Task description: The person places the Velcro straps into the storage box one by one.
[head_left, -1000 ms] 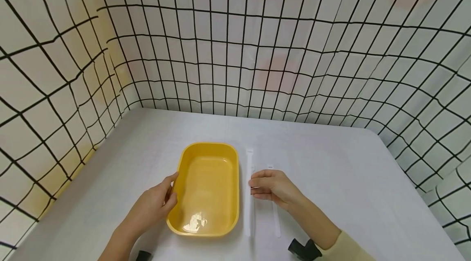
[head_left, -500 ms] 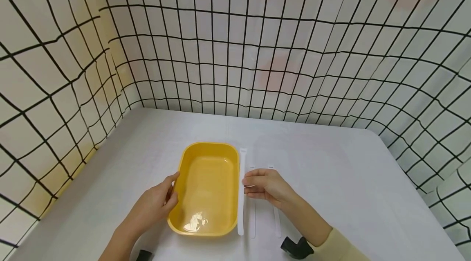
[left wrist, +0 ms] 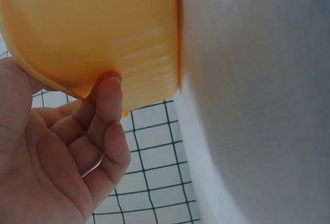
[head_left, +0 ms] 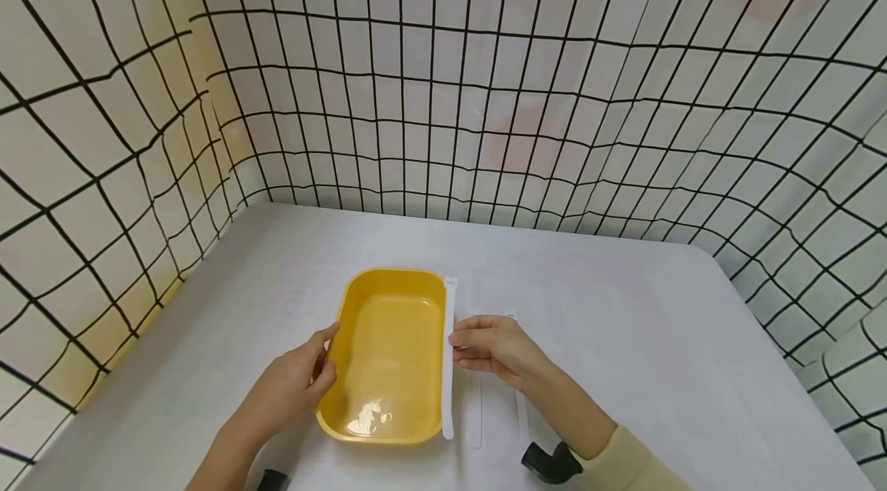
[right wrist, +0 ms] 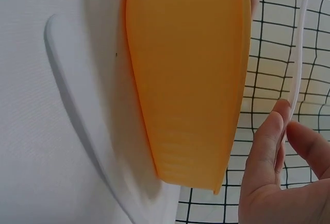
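A yellow rectangular plastic tray (head_left: 391,352) with rounded corners stands on the white table. My left hand (head_left: 289,385) grips its left rim, thumb on one side and curled fingers against the outer wall in the left wrist view. Between thumb and fingertips, my right hand (head_left: 504,350) pinches a long flat white strip (head_left: 447,387) with a slightly wider far end. In the right wrist view the strip (right wrist: 299,38) is raised above rim height and bends a little. From the head it overlaps the tray's right rim, running lengthwise along it.
Two more white strips lie right of the tray: one strip (head_left: 476,418) near it, the other strip (head_left: 521,415) partly under the right forearm. Black wrist mounts (head_left: 550,464) sit on both wrists. A black wire grid (head_left: 430,91) with white backing encloses the table's back and sides.
My right hand has carried the white strip leftward, from beside the tray to over its right rim, uncovering a strip on the table. The left hand and tray have stayed put.
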`<action>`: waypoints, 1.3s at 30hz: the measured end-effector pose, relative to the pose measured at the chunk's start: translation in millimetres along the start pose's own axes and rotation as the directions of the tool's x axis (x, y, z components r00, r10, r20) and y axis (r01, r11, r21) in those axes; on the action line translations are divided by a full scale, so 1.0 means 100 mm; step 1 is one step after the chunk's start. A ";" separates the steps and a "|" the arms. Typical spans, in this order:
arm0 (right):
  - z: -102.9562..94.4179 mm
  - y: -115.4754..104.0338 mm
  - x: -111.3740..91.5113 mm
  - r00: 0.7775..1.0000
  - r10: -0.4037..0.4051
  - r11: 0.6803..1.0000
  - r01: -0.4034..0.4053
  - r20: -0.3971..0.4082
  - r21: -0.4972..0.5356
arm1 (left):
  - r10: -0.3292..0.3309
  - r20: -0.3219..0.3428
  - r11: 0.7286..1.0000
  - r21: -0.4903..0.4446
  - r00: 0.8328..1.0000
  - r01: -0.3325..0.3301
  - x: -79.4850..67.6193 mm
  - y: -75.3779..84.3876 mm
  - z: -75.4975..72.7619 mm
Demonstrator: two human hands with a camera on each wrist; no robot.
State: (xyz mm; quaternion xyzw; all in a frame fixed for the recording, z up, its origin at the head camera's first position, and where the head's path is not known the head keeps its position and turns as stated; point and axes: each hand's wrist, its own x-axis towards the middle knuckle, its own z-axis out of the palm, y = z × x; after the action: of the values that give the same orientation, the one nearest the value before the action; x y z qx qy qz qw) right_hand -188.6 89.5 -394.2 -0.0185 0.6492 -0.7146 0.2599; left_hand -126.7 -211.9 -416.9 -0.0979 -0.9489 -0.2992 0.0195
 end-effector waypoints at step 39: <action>0.40 -0.16 0.25 1.000 0.014 0.998 -0.015 0.016 0.059 | -0.011 0.009 1.000 -0.002 1.000 0.011 0.00 0.01 -0.02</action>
State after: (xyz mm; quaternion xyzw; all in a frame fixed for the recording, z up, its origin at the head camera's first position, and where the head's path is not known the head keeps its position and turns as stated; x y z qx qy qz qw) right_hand -201.0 43.0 -381.1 -0.0115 0.6261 -0.7312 0.2705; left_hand -126.5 -212.1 -415.0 -0.0939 -0.9493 -0.2997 0.0136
